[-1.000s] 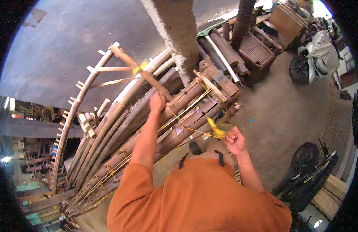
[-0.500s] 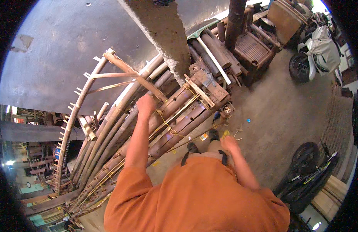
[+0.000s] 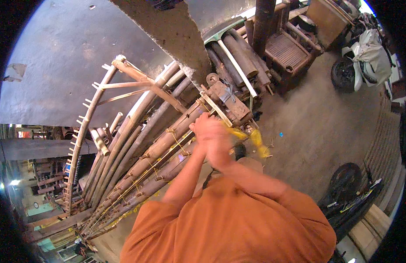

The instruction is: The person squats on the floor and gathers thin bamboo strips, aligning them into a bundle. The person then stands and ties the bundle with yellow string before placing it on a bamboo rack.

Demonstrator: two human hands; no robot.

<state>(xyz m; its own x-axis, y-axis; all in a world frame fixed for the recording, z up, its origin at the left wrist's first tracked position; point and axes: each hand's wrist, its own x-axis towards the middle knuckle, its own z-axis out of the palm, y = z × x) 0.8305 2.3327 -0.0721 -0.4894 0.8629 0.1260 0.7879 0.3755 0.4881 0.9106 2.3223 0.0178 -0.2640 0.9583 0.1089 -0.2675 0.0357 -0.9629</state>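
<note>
My hands are together above the far end of a long rack of bamboo poles [image 3: 165, 143] lashed with thin yellow cord. My left hand [image 3: 204, 127] is closed, its fingers curled; what they hold is hidden. Pressed against it is my right hand [image 3: 221, 148], closed and smeared by motion. A loose bundle of yellow cord [image 3: 258, 142] trails to the right from behind my right hand, which appears to grip it. Just beyond my hands, a heavy wooden block [image 3: 233, 103] sits across the pole ends, with a thin bamboo slat [image 3: 216, 108] beside it.
A curved bamboo frame with pegs [image 3: 85, 124] leans at the left. Behind stand a concrete post [image 3: 168, 33], thick bamboo pieces [image 3: 240, 55] and a long-handled squeegee [image 3: 236, 65]. Rightward are a bamboo chair [image 3: 288, 51], a covered motorbike [image 3: 365, 61] and a black wheel [image 3: 345, 179].
My left hand has moved right along the poles, and my right hand has come up and left to meet it. The yellow cord has swung out to the right.
</note>
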